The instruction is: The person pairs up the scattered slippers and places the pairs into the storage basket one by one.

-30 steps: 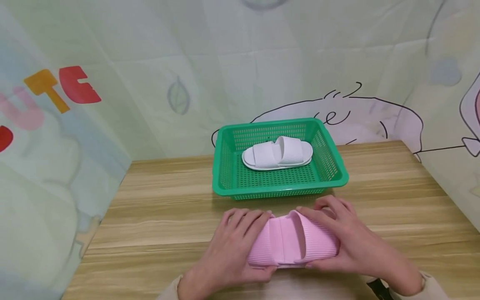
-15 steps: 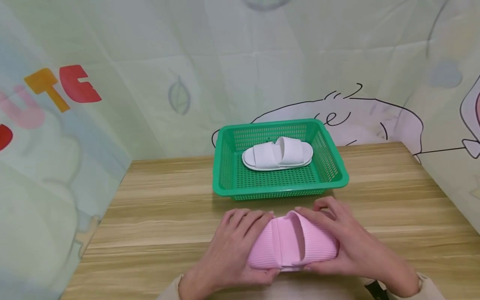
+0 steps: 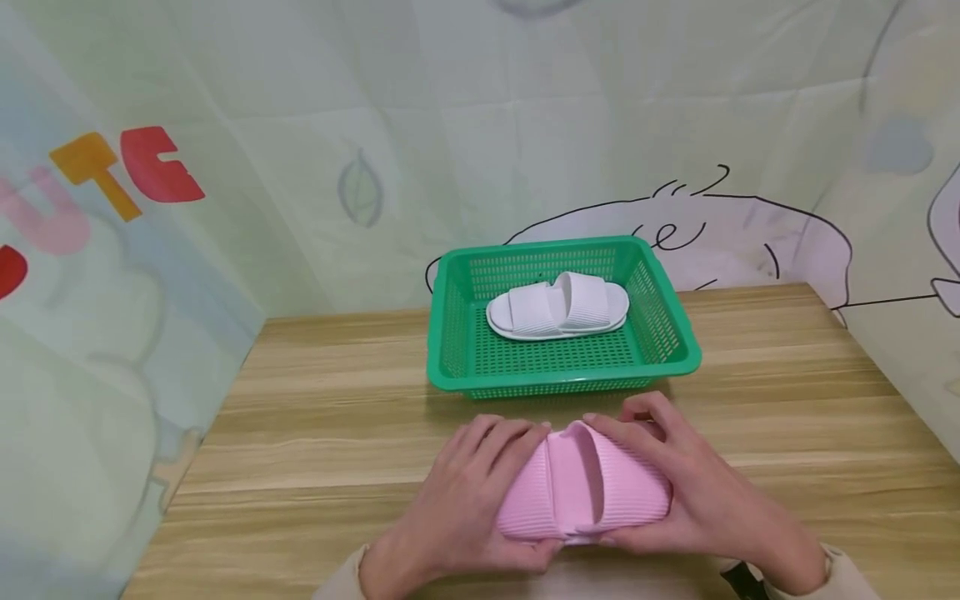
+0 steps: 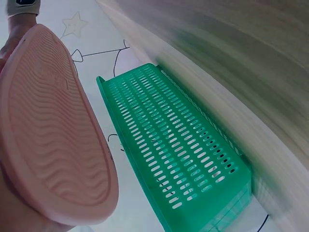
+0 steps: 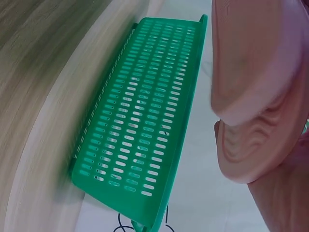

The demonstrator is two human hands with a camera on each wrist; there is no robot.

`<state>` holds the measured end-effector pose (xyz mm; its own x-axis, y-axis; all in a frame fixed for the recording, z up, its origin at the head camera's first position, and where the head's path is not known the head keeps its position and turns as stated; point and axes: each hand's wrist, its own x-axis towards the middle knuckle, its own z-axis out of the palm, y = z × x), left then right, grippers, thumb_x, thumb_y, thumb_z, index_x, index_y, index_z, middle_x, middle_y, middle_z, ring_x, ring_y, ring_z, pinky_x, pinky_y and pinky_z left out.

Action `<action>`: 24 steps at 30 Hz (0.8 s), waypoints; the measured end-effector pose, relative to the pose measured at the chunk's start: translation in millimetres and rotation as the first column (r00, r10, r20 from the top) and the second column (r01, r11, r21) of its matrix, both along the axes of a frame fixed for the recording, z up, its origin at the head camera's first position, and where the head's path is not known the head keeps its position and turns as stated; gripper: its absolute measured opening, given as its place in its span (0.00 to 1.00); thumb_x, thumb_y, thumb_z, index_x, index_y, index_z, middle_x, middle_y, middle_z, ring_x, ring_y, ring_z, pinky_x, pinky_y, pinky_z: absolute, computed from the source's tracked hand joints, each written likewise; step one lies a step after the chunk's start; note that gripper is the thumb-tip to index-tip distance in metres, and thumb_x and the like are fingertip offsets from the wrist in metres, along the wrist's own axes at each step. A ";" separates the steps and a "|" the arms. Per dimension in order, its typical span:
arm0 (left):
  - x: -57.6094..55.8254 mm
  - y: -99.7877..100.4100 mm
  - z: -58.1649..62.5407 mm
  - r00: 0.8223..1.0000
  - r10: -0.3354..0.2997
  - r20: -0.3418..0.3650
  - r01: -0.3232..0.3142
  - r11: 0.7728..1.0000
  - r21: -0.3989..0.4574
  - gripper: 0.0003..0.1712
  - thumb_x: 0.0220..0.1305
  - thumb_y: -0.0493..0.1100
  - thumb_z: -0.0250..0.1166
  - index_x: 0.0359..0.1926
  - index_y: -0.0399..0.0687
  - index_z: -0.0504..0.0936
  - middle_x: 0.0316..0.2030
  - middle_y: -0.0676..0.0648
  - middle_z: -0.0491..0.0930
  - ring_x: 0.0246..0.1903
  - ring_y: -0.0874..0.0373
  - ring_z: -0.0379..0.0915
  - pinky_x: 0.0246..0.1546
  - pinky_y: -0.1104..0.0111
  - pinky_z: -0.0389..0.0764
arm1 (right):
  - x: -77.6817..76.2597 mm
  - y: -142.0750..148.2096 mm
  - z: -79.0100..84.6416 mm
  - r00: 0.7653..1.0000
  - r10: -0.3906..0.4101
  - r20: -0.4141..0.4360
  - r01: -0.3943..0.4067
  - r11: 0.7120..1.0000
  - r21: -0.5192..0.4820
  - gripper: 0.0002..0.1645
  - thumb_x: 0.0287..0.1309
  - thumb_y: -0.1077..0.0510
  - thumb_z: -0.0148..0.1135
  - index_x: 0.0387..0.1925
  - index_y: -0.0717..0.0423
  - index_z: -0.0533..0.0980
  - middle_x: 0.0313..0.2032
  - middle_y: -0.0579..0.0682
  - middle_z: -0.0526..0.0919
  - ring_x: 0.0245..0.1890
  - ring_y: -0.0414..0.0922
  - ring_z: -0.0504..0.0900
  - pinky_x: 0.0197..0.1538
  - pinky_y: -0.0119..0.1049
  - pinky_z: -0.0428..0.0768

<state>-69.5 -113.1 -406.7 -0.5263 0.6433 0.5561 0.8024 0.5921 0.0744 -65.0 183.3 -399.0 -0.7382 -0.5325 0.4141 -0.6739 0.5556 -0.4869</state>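
Observation:
In front of the basket, both hands hold a pair of pink slippers (image 3: 576,483) with ribbed straps, one fitted into the other. My left hand (image 3: 468,496) grips the left end, thumb on the near side and fingers over the far side. At the right end, my right hand (image 3: 686,487) grips in the same way. The left wrist view looks onto a wavy-patterned slipper sole (image 4: 58,125). Two overlapping slipper soles (image 5: 251,63) appear in the right wrist view. The hands cover both slipper ends in the head view.
Just beyond the hands, a green plastic basket (image 3: 562,382) with slotted walls stands on the wood-grain table (image 3: 330,400). White slippers (image 3: 532,310), also fitted together, lie inside it. A printed cloth (image 3: 300,167) hangs behind and at both sides of the table.
My right hand has shifted slightly left and the left hand slightly right. The gap between the pink straps has narrowed. The basket and white slippers stay put.

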 end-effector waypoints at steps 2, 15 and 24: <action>-0.3 0.3 0.3 1.000 -0.007 0.000 0.007 1.000 0.003 0.59 0.45 0.76 0.72 0.72 0.46 0.74 0.60 0.50 0.79 0.58 0.55 0.72 0.62 0.59 0.78 | -0.6 -0.6 -0.7 1.000 0.003 -0.016 -0.004 1.000 -0.010 0.59 0.41 0.29 0.85 0.75 0.37 0.72 0.59 0.40 0.66 0.55 0.38 0.68 0.46 0.33 0.80; -1.7 7.2 0.9 0.999 -0.046 0.010 0.046 0.999 0.012 0.57 0.44 0.74 0.73 0.70 0.47 0.76 0.60 0.50 0.79 0.57 0.56 0.73 0.62 0.61 0.78 | -3.3 -6.8 -6.3 0.992 0.062 -0.114 -0.073 0.992 -0.103 0.57 0.39 0.31 0.86 0.70 0.49 0.77 0.57 0.48 0.70 0.55 0.40 0.69 0.47 0.29 0.78; -1.8 6.3 2.5 0.999 -0.028 -0.021 0.028 0.999 0.021 0.59 0.46 0.75 0.72 0.73 0.46 0.74 0.62 0.49 0.79 0.58 0.55 0.73 0.62 0.59 0.78 | -2.7 -3.8 -2.9 0.995 0.036 -0.090 -0.045 0.994 -0.096 0.58 0.38 0.31 0.87 0.71 0.47 0.77 0.57 0.46 0.69 0.55 0.40 0.69 0.48 0.30 0.78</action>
<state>-71.3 -106.8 -404.2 -0.4961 0.6454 0.5808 0.8203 0.5677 0.0698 -67.7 179.5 -401.9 -0.6752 -0.5149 0.5282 -0.7376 0.4795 -0.4753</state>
